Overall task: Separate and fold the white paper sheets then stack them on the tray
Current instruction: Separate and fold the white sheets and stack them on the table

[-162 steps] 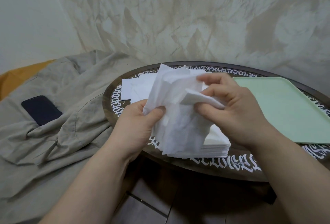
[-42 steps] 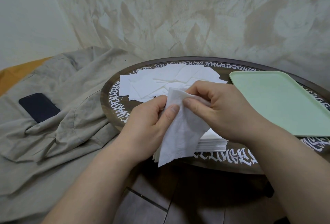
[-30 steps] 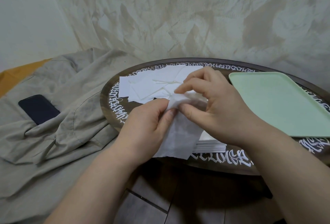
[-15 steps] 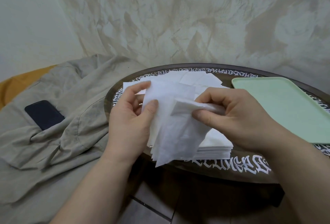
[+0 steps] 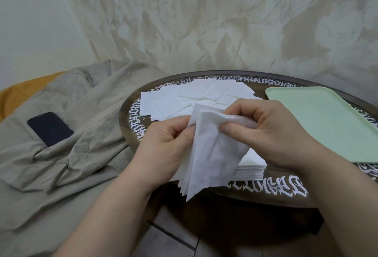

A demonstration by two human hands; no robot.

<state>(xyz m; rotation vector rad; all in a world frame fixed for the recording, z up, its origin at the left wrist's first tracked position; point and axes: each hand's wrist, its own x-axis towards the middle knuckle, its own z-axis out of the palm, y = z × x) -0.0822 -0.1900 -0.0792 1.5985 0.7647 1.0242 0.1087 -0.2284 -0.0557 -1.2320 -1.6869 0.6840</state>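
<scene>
My left hand point(image 5: 167, 146) and right hand point(image 5: 263, 134) both pinch the top edge of a thin, crinkled white paper sheet point(image 5: 210, 154), which hangs point-down over the near stack of white sheets point(image 5: 252, 169). The pale green plastic tray point(image 5: 327, 123) lies to the right, bare, nearer my right hand

A dark smartphone point(image 5: 50, 128) lies on rumpled grey-beige cloth point(image 5: 67, 138) at nine o'clock of the round dark tabletop point(image 5: 266, 190) with white lettering.
</scene>
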